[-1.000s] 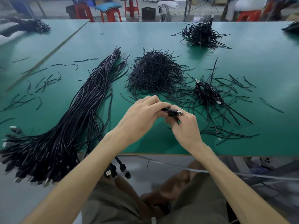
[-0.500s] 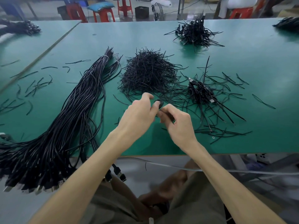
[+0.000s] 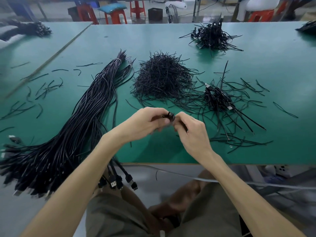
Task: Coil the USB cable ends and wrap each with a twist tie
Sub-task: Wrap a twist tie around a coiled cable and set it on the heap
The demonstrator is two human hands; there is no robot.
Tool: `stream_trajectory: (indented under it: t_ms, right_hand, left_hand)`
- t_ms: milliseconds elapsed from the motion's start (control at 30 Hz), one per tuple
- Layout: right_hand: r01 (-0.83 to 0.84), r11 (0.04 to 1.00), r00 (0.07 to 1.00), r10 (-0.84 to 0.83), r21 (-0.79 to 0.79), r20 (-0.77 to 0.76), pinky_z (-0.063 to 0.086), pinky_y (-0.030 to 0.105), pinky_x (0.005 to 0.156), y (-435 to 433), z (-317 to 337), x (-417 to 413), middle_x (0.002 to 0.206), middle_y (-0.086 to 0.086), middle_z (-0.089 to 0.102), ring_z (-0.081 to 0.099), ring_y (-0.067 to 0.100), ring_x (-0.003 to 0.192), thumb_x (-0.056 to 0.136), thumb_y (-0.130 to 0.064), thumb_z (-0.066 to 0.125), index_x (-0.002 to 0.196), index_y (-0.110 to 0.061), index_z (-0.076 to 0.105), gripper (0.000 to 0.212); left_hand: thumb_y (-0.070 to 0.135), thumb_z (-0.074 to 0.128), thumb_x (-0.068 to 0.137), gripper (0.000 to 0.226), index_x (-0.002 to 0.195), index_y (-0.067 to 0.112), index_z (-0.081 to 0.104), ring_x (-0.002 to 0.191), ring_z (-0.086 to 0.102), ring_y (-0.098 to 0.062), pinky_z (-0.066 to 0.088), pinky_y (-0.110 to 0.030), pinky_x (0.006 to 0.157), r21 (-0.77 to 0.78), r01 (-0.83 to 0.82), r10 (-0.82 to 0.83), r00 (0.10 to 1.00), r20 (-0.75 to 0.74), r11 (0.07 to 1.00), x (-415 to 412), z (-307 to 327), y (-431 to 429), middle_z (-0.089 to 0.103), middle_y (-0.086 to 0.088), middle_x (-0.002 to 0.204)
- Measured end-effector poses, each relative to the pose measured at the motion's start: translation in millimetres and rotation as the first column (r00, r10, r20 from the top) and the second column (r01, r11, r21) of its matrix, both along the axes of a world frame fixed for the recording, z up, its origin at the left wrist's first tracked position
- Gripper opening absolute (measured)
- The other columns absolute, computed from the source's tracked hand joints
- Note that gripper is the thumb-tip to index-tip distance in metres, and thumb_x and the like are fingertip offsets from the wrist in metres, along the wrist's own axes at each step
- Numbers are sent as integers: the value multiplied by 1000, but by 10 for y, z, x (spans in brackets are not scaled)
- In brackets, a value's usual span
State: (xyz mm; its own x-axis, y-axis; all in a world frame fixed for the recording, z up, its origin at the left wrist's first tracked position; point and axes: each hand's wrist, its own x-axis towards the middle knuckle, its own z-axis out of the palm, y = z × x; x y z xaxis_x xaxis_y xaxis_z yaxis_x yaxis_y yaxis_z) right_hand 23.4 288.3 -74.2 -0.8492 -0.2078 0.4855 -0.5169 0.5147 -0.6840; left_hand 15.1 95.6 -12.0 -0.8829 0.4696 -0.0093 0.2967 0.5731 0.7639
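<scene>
**Checker:** Hands first. What goes in the log?

**Operator:** I see the left hand (image 3: 145,123) and the right hand (image 3: 191,132) brought together above the table, fingertips meeting. Both pinch one small black cable coil (image 3: 170,116) between thumb and curled fingers. Short black strands poke up out of it. I cannot tell whether those are a twist tie or cable ends.

**Checker:** Room around them?

**Operator:** There is bare green table (image 3: 162,151) under the hands and back to its near edge. Just left of the left hand runs the long bundle of USB cables (image 3: 71,134). Its plugs (image 3: 118,182) hang over that edge beside the left forearm. Straight beyond the hands sits the heap of twist ties (image 3: 162,77). Beyond and to the right of the right hand is a small pile of coiled cables (image 3: 218,99) amid scattered loose ties (image 3: 239,142), and some of those lie near the right wrist.

**Checker:** Pose?

**Operator:** Both forearms come in over the near edge and converge. The backs of the hands face my camera, and the coil sits just ahead of the knuckles.

**Checker:** Farther out?

**Operator:** A second coiled pile (image 3: 212,35) lies far beyond the right hand. Stray ties (image 3: 46,88) lie far to the left, with a neighbouring green table (image 3: 56,41) beyond them. Red stools (image 3: 116,17) stand past the far edge.
</scene>
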Motion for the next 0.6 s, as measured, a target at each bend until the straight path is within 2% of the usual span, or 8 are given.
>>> stream_trajectory:
  t_ms: [100,167,267,333,433,500,600]
  right_hand:
    - [11,1000,1000,-11,2,-6,45,28,64,-1,4,0,78,-15,59,52,6,67,99,-7,59,90,-6,64,10]
    - [9,1000,1000,-8,6,-28,46,29,63,-18,15,9,78,-14,59,53,10,67,99,-10,61,88,-8,63,12]
    - [-6,1000,999,6,2,-40,44,31,61,-26,19,14,73,-21,54,52,13,66,100,-11,61,85,-9,59,16]
    - [-11,1000,998,12,19,-59,45,34,62,-25,14,18,74,-18,54,51,14,68,100,-11,61,86,-9,62,14]
    - [20,995,992,-8,95,-128,45,39,61,-47,13,28,75,-1,58,49,19,68,100,-13,61,85,-5,61,17]
    - [57,985,975,-20,162,-220,46,37,60,-72,10,35,75,3,59,50,21,67,99,-12,62,84,-2,61,19]
    - [84,968,944,-2,236,-329,50,38,60,-87,-4,44,76,5,61,54,23,67,99,-11,62,84,-2,62,18]
  left_hand:
    - [31,64,100,11,90,31,67,59,47,-8,38,-23,59,-80,-102,91,987,-136,992,-18,-34,11,58,8,65]
    - [39,63,99,21,83,27,68,56,45,-7,34,-23,55,-116,-151,125,971,-204,982,-7,-50,18,55,8,60]
    - [46,56,101,38,81,17,70,54,42,-10,37,-33,56,-192,-199,146,955,-257,961,4,-60,40,48,5,56]
    - [47,52,103,44,78,15,70,54,43,-14,40,-38,57,-217,-221,164,954,-251,951,7,-53,62,48,4,55]
    - [48,51,103,49,72,15,69,50,41,-18,36,-34,53,-225,-265,221,954,-202,938,3,-62,106,48,4,52]
    - [49,52,103,53,68,11,66,48,36,-19,31,-31,50,-235,-298,271,952,-141,925,-22,-78,116,44,4,49]
    - [48,55,101,59,49,21,59,45,29,-15,26,-28,47,-241,-302,302,953,-37,922,-62,-67,90,32,9,43]
